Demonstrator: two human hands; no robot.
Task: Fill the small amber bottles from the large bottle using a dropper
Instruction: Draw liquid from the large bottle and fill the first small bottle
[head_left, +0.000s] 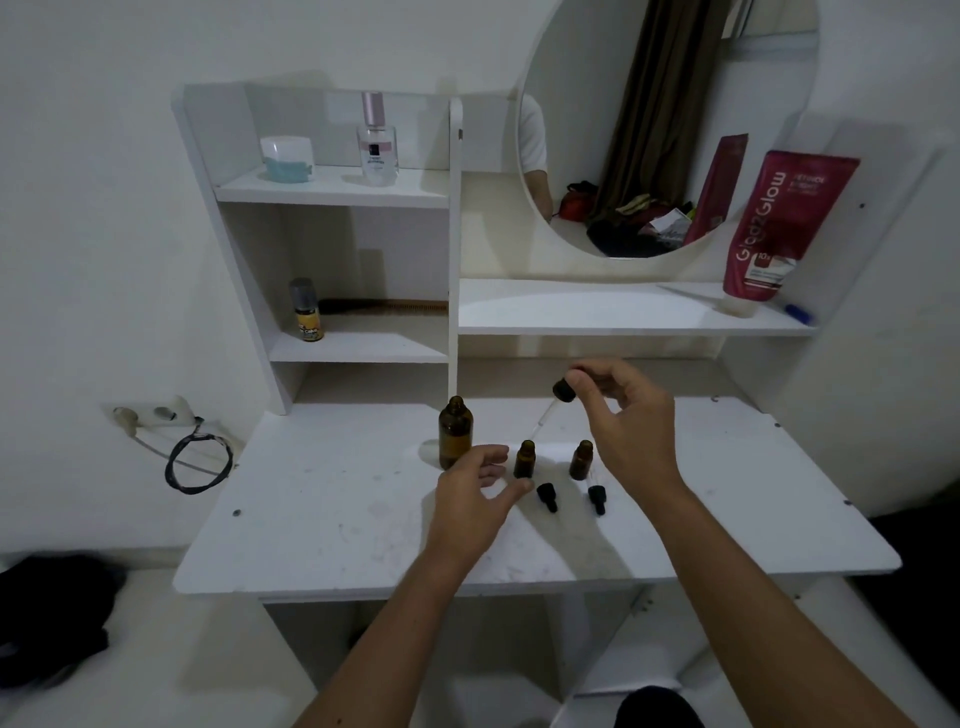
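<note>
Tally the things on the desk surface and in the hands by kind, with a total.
Large amber bottle: 1
Small amber bottles, left and right: 2
Droppers, one held by the right hand at, two lying on the desk at and: 3
Total: 6
</note>
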